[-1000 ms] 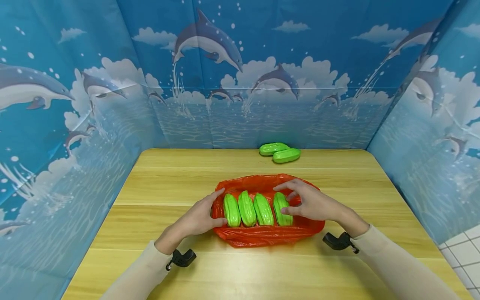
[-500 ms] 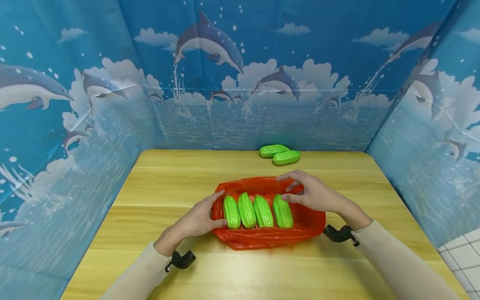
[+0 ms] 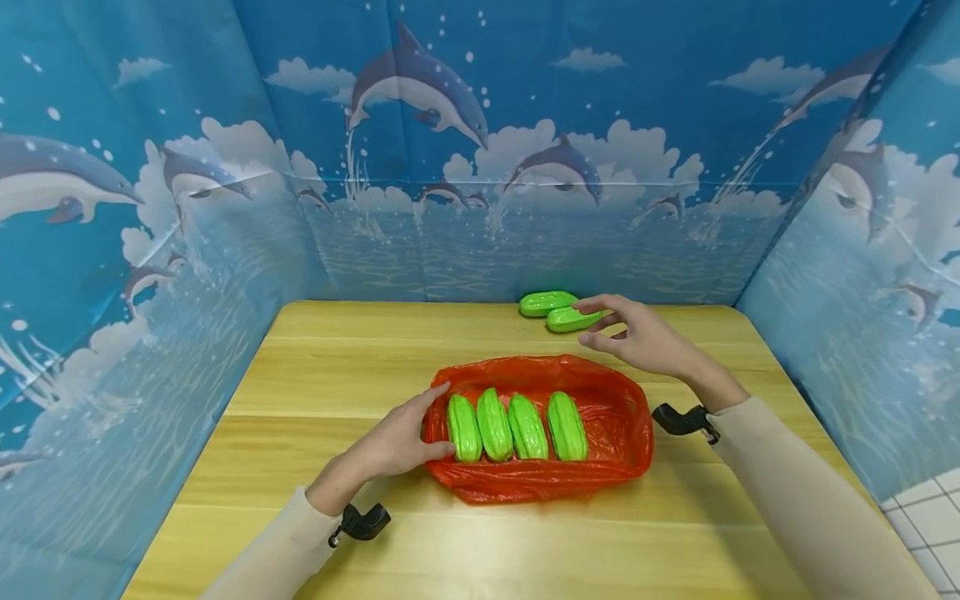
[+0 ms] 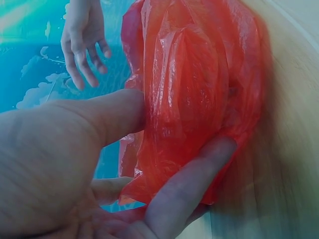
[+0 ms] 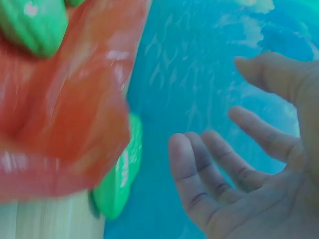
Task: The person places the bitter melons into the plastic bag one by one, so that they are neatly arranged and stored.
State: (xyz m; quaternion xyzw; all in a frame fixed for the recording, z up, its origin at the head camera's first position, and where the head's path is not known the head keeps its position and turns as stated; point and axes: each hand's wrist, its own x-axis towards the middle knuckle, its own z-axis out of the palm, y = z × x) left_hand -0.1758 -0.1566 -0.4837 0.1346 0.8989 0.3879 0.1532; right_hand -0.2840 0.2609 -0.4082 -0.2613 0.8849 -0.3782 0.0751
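A red plastic bag (image 3: 525, 483) lies with its mouth spread wide on the table. Several glossy green, ribbed cucumber-like vegetables (image 3: 527, 427) lie in it side by side. My left hand (image 3: 397, 433) holds the bag's left end; the left wrist view shows thumb and fingers on either side of the crinkled plastic (image 4: 184, 84). Beyond the bag, my right hand (image 3: 645, 337) is in the air with fingers loosely bent and nothing in them. Its fingertips are right at the nearer of two more green vegetables (image 3: 567, 320), overlapping its right end in the head view.
The other loose vegetable (image 3: 546, 303) lies behind the nearer one at the table's back edge. A dolphin-print curtain (image 3: 420, 242) encloses the wooden table (image 3: 330, 358) at the back and both sides. White floor tiles (image 3: 937, 508) show at lower right.
My right hand has left the rightmost vegetable in the bag and moved back over the rim to the loose pair. My left hand has stayed at the bag's left end.
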